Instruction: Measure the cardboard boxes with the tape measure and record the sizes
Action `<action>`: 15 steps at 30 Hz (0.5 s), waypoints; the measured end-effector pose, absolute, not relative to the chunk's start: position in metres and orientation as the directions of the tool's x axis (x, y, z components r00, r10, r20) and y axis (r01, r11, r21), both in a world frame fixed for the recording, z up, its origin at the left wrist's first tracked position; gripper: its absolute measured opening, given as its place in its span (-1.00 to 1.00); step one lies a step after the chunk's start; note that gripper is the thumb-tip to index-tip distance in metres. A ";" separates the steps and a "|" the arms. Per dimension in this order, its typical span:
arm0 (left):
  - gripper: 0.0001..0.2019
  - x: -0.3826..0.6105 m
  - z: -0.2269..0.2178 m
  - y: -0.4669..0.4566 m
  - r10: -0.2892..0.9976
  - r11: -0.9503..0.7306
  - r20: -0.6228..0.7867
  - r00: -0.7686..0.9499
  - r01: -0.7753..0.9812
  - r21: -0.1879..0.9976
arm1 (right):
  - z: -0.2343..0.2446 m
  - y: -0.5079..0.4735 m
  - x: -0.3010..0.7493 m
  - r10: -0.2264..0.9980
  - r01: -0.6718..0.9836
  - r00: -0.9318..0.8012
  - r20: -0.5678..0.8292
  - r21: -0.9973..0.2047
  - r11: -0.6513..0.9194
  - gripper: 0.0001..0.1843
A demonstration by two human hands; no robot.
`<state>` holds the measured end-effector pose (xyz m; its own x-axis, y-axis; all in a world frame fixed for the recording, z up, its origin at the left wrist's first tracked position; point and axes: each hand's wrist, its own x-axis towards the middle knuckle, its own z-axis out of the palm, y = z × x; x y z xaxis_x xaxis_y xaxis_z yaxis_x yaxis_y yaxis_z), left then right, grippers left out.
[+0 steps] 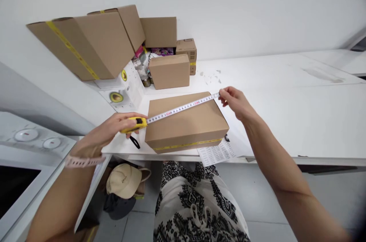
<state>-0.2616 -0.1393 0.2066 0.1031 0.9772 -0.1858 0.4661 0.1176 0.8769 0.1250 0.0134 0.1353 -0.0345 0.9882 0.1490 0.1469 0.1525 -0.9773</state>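
Observation:
A closed cardboard box lies on the white table in front of me, with yellow tape along its near side. My left hand is closed around the yellow case of a tape measure at the box's left edge. A black wrist strap hangs from the case. The white blade runs out straight, slanting across the box top towards the far right corner. Just past that corner, my right hand pinches the blade's free end between thumb and fingers.
Cardboard boxes are stacked at the back left on white cartons with avocado pictures. Smaller boxes stand behind the middle. A printed sheet lies partly under the near box. Below the table is a beige cap.

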 end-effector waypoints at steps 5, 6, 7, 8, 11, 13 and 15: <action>-0.28 -0.186 0.176 -0.220 0.848 0.427 -0.402 0.344 0.004 0.904 | 0.173 0.048 0.094 0.926 0.135 -0.245 0.285 -0.936 0.324 -0.68; -0.14 -0.165 0.163 -0.230 0.843 0.447 -0.383 0.378 -0.094 0.890 | 0.177 0.054 0.083 0.905 0.156 -0.328 0.270 -0.930 0.333 -0.69; -0.03 -0.143 0.149 -0.237 0.843 0.446 -0.353 0.406 -0.162 0.880 | 0.178 0.059 0.071 0.879 0.183 -0.413 0.237 -0.924 0.336 -0.69; 0.05 -0.121 0.135 -0.242 0.846 0.441 -0.319 0.427 -0.223 0.870 | 0.178 0.064 0.060 0.851 0.212 -0.488 0.191 -0.920 0.328 -0.68; -0.01 -0.068 0.105 -0.243 0.896 0.398 -0.257 0.361 -0.399 0.826 | 0.170 0.074 0.035 0.805 0.268 -0.589 0.064 -0.925 0.270 -0.69; -0.08 -0.047 0.099 -0.242 0.910 0.385 -0.248 0.331 -0.461 0.799 | 0.164 0.077 0.027 0.813 0.283 -0.581 0.039 -0.927 0.247 -0.74; -0.06 -0.037 0.099 -0.242 0.909 0.396 -0.259 0.326 -0.483 0.781 | 0.159 0.079 0.024 0.807 0.320 -0.590 0.023 -0.911 0.260 -0.74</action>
